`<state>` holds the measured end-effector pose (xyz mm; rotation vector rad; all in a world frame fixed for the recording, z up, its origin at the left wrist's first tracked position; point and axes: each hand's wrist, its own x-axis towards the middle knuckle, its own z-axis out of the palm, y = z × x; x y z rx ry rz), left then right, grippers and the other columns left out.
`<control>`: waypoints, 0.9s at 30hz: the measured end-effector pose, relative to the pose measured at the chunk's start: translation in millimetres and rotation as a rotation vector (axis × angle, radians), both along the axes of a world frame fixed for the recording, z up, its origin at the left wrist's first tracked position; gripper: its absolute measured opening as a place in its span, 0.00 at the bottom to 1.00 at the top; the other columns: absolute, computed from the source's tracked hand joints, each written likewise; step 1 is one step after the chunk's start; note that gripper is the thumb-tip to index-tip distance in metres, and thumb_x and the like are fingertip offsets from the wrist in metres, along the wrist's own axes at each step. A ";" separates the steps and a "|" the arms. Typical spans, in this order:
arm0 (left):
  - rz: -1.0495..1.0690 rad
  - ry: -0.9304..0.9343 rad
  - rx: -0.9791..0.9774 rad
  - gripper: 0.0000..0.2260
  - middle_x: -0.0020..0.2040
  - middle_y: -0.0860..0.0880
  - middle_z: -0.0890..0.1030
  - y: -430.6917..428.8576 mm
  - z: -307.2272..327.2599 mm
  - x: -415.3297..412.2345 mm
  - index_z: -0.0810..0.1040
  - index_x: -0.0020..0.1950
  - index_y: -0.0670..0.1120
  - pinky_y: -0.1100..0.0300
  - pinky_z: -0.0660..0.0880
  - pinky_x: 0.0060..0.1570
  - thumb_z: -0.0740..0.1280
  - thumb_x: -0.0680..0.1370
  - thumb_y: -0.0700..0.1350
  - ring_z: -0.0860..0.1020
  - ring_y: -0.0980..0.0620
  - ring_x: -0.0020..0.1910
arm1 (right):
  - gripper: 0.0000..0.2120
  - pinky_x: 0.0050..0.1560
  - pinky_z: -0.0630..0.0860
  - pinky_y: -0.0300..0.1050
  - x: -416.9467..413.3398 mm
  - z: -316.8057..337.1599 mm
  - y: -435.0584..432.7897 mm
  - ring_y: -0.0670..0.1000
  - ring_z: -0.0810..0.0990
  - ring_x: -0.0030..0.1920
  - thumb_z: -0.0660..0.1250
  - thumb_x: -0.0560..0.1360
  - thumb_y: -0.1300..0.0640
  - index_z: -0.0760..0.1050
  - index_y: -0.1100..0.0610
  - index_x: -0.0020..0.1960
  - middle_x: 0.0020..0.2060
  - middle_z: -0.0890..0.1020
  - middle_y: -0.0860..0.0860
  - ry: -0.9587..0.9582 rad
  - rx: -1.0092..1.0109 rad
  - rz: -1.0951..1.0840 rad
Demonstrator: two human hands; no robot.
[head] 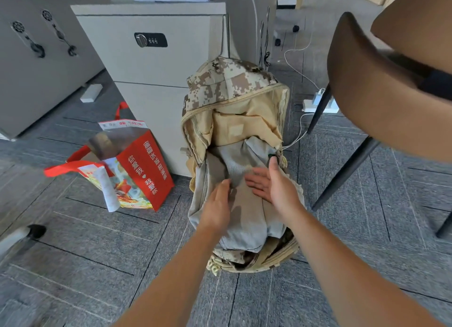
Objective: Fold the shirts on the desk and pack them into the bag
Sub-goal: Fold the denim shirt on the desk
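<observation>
A tan camouflage backpack (227, 82) lies open on the floor, its flap thrown back against a cabinet. Folded grey shirts (244, 219) fill its main compartment. My left hand (217, 206) lies flat on the left part of the grey fabric, fingers straight. My right hand (274, 184) is open with the palm turned toward the left, its fingers over the middle of the shirts and the thumb up near the bag's right rim. Neither hand grips anything.
A grey drawer cabinet (146, 65) with a combination lock stands behind the bag. A red shopping bag (137, 170) lies on the carpet to the left. A brown chair (367, 87) stands at the right, with a white power strip (315, 104) and cables beneath it.
</observation>
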<state>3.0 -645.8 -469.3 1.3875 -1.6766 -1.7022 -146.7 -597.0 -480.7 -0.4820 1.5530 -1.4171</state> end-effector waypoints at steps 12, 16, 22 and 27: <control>0.106 -0.027 0.056 0.19 0.70 0.52 0.75 18.1 27.5 17.6 0.78 0.66 0.58 0.49 0.67 0.70 0.56 0.81 0.62 0.72 0.50 0.69 | 0.46 0.74 0.65 0.52 13.2 8.5 14.2 0.45 0.75 0.67 0.48 0.65 0.18 0.77 0.47 0.67 0.65 0.80 0.44 0.091 0.087 0.017; 0.188 0.081 0.054 0.17 0.62 0.53 0.80 11.4 50.7 24.7 0.80 0.64 0.48 0.69 0.72 0.53 0.59 0.82 0.54 0.78 0.59 0.59 | 0.39 0.74 0.67 0.55 16.8 25.2 18.1 0.45 0.77 0.66 0.56 0.67 0.21 0.77 0.46 0.65 0.63 0.81 0.43 0.081 0.091 -0.025; 0.065 -0.069 -0.133 0.11 0.52 0.58 0.78 11.3 159.1 32.4 0.77 0.63 0.49 0.62 0.69 0.49 0.63 0.82 0.50 0.77 0.57 0.54 | 0.29 0.60 0.75 0.67 24.8 138.6 36.8 0.59 0.82 0.51 0.58 0.74 0.33 0.77 0.60 0.46 0.47 0.82 0.60 0.375 0.162 -0.076; 0.030 -0.138 -0.189 0.10 0.52 0.57 0.81 17.5 328.8 54.4 0.77 0.62 0.50 0.69 0.69 0.40 0.64 0.82 0.48 0.77 0.64 0.47 | 0.16 0.50 0.81 0.50 59.6 333.8 64.4 0.49 0.83 0.47 0.63 0.78 0.41 0.79 0.50 0.56 0.49 0.83 0.48 0.440 0.175 -0.006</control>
